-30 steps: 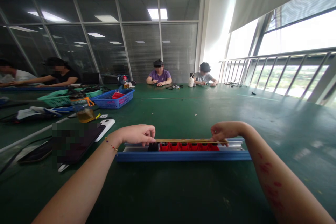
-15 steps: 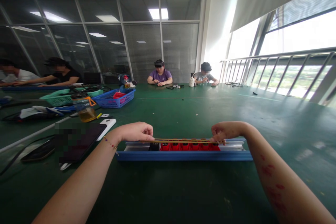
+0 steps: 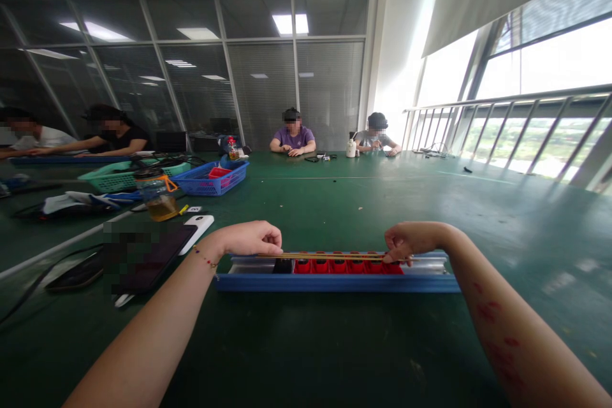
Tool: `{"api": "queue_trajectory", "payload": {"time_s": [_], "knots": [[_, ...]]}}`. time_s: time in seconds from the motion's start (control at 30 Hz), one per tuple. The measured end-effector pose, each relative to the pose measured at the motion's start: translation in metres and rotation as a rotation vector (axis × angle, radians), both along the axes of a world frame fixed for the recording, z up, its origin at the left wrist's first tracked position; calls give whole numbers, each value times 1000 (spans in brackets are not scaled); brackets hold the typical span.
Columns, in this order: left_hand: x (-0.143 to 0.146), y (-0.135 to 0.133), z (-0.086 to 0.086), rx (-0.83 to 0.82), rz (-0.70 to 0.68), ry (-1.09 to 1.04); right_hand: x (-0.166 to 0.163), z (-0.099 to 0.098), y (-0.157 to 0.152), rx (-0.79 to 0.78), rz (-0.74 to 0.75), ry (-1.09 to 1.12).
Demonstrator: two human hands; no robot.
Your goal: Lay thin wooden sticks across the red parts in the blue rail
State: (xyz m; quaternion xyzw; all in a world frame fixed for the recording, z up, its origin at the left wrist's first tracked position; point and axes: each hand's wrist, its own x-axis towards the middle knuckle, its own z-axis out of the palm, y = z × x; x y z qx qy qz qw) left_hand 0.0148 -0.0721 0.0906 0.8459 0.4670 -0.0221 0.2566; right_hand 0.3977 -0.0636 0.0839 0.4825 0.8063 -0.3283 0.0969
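- Green tabletop (image 3: 306, 338) fills the room's foreground, with a glass partition (image 3: 258, 92) behind it and a metal railing (image 3: 507, 134) by the windows at right.
- Across the table sit a person in a purple shirt (image 3: 294, 138) and a person in a grey shirt (image 3: 369, 139); two more people lean over the table at far left.
- Directly before the wearer lies a long blue-and-silver channel (image 3: 335, 284), set crosswise.
- Inside it, a row of red holders (image 3: 321, 266) with dark contents stands side by side, with a black block (image 3: 283, 266) at the row's left end.
- Thin tan sticks (image 3: 329, 256) run lengthwise above the row; their exact number is hard to tell.
- Left hand (image 3: 261, 239): thumb and fingers pinched on the sticks, near the black block.
- Right hand (image 3: 406, 241): fingertips closed on the sticks, near the row's right end.
- Left of the channel lie a dark tablet (image 3: 155, 258), a lidded jar (image 3: 161, 206) and a blue basket (image 3: 205, 187).
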Motion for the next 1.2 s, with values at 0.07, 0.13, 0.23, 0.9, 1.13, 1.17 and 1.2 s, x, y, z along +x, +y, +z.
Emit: {"api": "queue_trajectory", "payload": {"time_s": [0.07, 0.13, 0.23, 0.9, 1.13, 1.17, 1.2], "knots": [[0, -1, 0, 1, 7, -2, 0, 0, 0, -3, 5, 8], [0, -1, 1, -9, 11, -7, 1, -1, 0, -6, 9, 13], [-1, -2, 2, -56, 6, -12, 1, -1, 0, -14, 17, 20], [-19, -26, 48, 755, 157, 15, 22, 7, 0, 141, -27, 10], [-38, 6, 28, 871, 320, 64, 20, 29, -18, 329, -19, -32], [-37, 12, 21, 840, 304, 70, 14, 31, -23, 329, 7, -30], [-34, 18, 14, 805, 287, 71, 7, 33, -28, 335, 35, -32]]}}
